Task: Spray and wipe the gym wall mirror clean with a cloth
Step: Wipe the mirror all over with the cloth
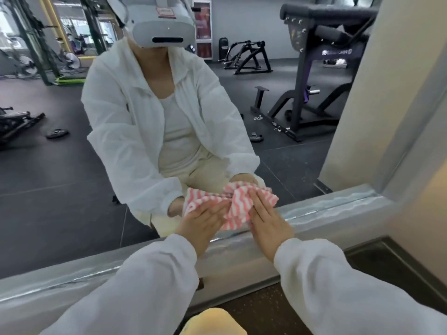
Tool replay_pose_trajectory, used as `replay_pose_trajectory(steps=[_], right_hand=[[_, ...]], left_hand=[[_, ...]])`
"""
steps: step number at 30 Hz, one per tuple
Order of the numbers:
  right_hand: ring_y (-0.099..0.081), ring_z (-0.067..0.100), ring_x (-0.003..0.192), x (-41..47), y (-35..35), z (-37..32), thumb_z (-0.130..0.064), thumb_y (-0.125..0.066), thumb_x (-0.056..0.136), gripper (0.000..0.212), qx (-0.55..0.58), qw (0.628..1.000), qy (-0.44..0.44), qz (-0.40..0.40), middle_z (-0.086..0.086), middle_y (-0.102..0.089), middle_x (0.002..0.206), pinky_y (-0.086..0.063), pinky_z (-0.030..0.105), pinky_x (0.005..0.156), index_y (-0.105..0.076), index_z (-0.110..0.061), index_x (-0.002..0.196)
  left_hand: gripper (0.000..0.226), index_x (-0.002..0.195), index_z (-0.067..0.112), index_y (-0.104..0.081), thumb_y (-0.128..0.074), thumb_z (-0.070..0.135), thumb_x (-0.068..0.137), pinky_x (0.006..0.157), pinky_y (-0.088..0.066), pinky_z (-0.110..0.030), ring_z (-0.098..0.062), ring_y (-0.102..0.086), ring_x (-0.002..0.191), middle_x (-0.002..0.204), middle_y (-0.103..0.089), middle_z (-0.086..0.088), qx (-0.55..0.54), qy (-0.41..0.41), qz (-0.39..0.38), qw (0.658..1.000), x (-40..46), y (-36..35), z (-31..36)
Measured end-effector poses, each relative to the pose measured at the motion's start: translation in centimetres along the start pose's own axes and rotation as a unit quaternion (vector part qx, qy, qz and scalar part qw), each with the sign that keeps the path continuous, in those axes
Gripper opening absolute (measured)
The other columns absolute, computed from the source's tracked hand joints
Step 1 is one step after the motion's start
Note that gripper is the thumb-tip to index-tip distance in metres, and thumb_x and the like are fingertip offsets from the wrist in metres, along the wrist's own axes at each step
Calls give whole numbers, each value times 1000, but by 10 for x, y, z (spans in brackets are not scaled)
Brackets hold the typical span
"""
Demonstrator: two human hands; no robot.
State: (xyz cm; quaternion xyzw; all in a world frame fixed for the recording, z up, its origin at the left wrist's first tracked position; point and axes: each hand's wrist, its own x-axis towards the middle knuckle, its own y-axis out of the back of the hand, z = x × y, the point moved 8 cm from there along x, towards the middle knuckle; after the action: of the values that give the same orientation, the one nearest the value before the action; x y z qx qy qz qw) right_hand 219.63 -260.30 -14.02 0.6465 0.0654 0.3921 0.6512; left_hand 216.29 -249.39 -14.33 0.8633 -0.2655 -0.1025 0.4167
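Both hands (pixel 203 222) flat on cloth (pixel 235 207)

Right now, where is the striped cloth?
Head view, lower centre: the pink-and-white cloth is pressed against the mirror just above its bottom frame, under both hands' fingers.

Dark rubber floor (pixel 278 310), beige wall (pixel 411 213), reflected gym machines (pixel 314 76).

The cloth (pixel 233 209) is pink with white wavy stripes, crumpled into a loose bunch and not spread flat. It lies against the glass of the wall mirror (pixel 60 177) at the lower right corner, just above the silver metal frame. The mirror is large, its glass reaches down to the frame near the floor, and it reflects the cloth directly behind it.
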Motion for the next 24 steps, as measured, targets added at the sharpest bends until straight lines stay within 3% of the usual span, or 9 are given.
replay_pose_trajectory(steps=[2,5,7,8,11,14,16,19,24], right_hand=[[-27,29,134,23,33,-7,-2,-47,78,43,66,998,-13,17,13,-29,146,-53,28,84,-46,2,121],[-17,47,136,47,77,6,0,-51,81,68,76,994,-76,-23,27,-13,153,-30,44,110,-23,12,142],[-36,42,128,67,129,29,11,-35,83,71,117,984,-109,80,4,19,155,-40,36,93,-14,-2,150],[-45,34,122,80,160,35,12,-33,85,75,128,979,-99,124,-6,22,153,-41,32,82,-9,-10,152],[-43,10,118,110,248,60,-23,-24,104,52,205,929,-112,288,-14,-22,153,-36,31,99,-8,-37,151],[-32,-9,115,139,322,79,-37,-19,105,48,174,909,-104,365,-22,-20,151,-26,16,104,-4,-43,150],[-18,-6,133,156,345,89,-17,-28,104,53,210,903,-117,356,-12,-5,157,-13,7,108,-9,-20,153],[-16,18,144,162,343,93,-5,-37,96,52,146,908,-115,374,7,-7,159,-21,24,115,-27,-7,146],[-34,-18,118,133,274,83,-28,-30,103,44,257,898,-96,343,-19,-25,152,-25,-1,93,-31,-27,147]], left_hand=[[56,111,6,-70,-27,17,76,115,-4,-38,-28,-53,119,124,-62,-10,38,27,36,998,2,22,-27],[53,117,11,-67,-36,23,75,115,-4,-41,-23,-39,126,136,-50,-5,50,60,157,985,15,79,-69],[58,129,17,-55,-48,28,73,113,-8,-46,-24,-37,132,142,-31,-2,74,117,233,963,25,135,-107],[62,136,17,-41,-46,29,75,113,-8,-47,-23,-31,138,145,-22,-3,96,153,252,951,28,165,-126],[59,149,18,-9,-12,28,90,113,3,-46,-23,-4,145,157,-2,-4,153,231,302,912,37,250,-185],[56,151,17,-11,-25,25,97,114,10,-46,-24,4,146,159,1,-5,86,259,323,906,42,310,-233],[54,150,17,-21,-27,26,97,115,8,-46,-25,-1,146,159,-5,-5,50,262,347,899,42,328,-246],[54,147,16,-30,-21,34,97,115,1,-44,-26,-13,145,157,-17,-5,38,247,389,887,41,320,-240],[50,144,12,-38,-36,32,98,112,-9,-47,-31,-29,139,150,-34,-12,49,172,418,891,39,256,-192]])
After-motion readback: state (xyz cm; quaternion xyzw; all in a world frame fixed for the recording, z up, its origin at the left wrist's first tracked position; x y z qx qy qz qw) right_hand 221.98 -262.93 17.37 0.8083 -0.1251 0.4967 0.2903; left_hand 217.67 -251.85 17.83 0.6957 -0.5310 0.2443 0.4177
